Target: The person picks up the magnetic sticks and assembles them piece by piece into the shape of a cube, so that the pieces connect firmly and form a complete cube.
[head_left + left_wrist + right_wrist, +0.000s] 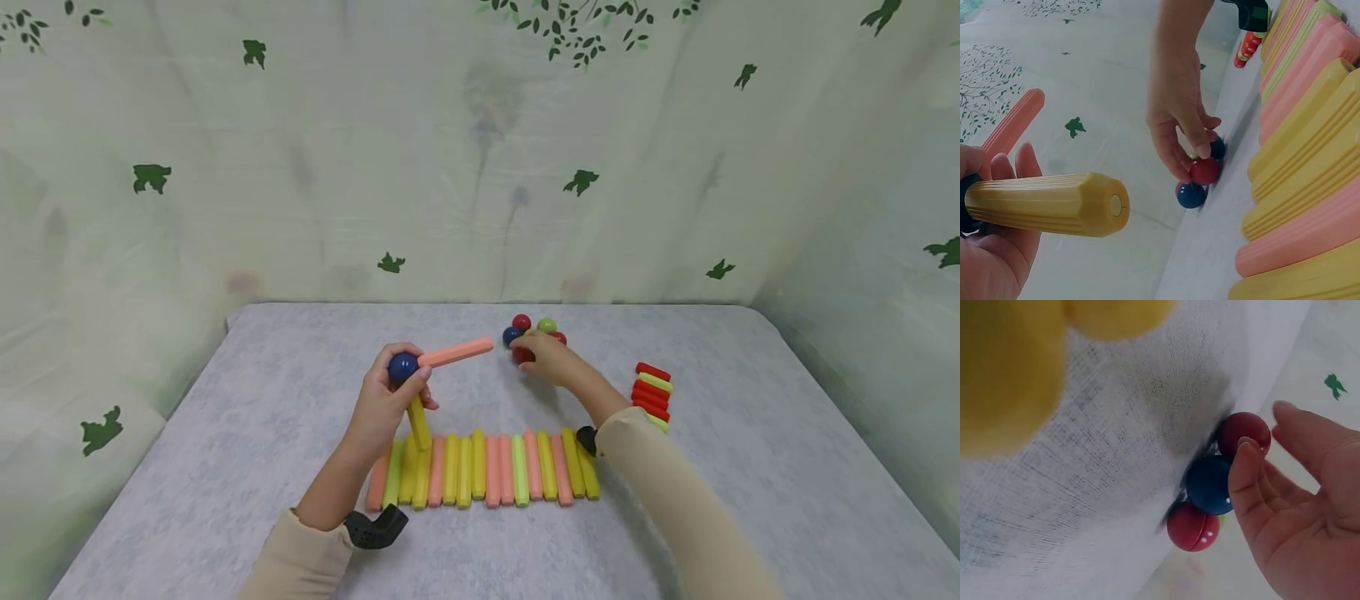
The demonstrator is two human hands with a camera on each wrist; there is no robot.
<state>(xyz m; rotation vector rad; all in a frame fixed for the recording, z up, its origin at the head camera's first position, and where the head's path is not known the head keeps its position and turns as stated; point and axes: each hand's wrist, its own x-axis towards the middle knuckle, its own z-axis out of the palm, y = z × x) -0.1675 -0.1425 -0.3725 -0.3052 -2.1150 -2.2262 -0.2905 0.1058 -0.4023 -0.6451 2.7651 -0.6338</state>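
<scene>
Balls (536, 333) are clustered near the far edge of the grey table (225, 417), and your right hand (546, 357) is reaching into them from the near side. In the head view you are covering a red one with your fingers, though that view cannot tell whether they are closing on it. Your left hand (386, 400) is curling round a dark blue ball (402, 367) that is joining a salmon stick (456, 352) pointing right and a yellow stick (418, 421) pointing down toward you. Below it, a row of sticks (487, 468) in yellow, salmon and lime is lying side by side on the table. A stack of red and lime sticks (652, 393) is sitting to the right of your right forearm.

From the left wrist, your left hand (985, 250) is gripping the yellow stick (1047, 203) with fingers wrapped round it, the salmon stick (1013, 125) rising behind. Across the table your right hand (1179, 112) is pinching a red ball (1204, 170) between fingertips, with a blue ball (1191, 195) just below it, touching. The row of sticks (1304, 156) is filling the right side.

From the right wrist, your right hand (1297, 500) is lying with fingers relaxed and slightly bent, fingertips touching a blue ball (1209, 485) set between two red balls (1192, 528), all three in contact on the table (1085, 487).
</scene>
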